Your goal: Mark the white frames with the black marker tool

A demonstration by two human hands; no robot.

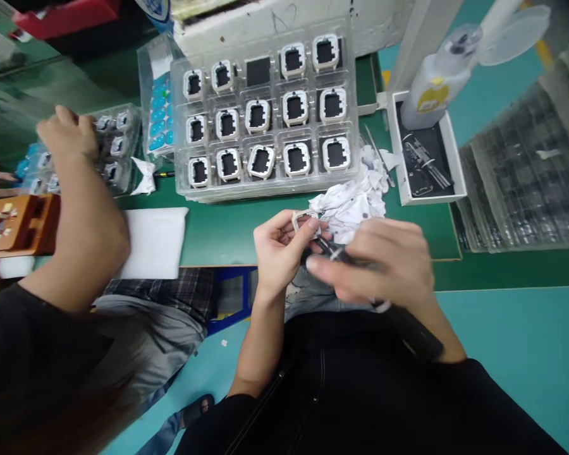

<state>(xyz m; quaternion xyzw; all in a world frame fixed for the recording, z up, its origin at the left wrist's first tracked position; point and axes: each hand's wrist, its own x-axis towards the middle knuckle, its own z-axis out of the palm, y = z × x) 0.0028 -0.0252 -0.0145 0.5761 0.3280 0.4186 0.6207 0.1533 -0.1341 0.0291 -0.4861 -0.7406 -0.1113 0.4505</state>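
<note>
My left hand (282, 243) pinches a small pale watch-case frame (305, 218) between thumb and fingers, just above the front edge of the green bench. My right hand (384, 262), smeared by motion, is closed around a dark pen-like tool (415, 335) whose thick end sticks out below the palm. The tool's thin front end points at the frame; whether it touches cannot be made out. Crumpled white wipes (353, 196) with dark spots lie just beyond both hands. Behind them, a clear plastic tray (270, 189) holds rows of similar frames, with one pocket showing only its dark bottom.
On the right stands a white box (434, 199) with a bottle (434, 88) and small dark parts. Metal tweezers (379, 155) lie beside it. Stacked clear trays (526, 170) rise farther right. At left, a co-worker's arm (83, 202) reaches over another tray, near white foam (154, 243) and an orange-brown fixture (9, 224).
</note>
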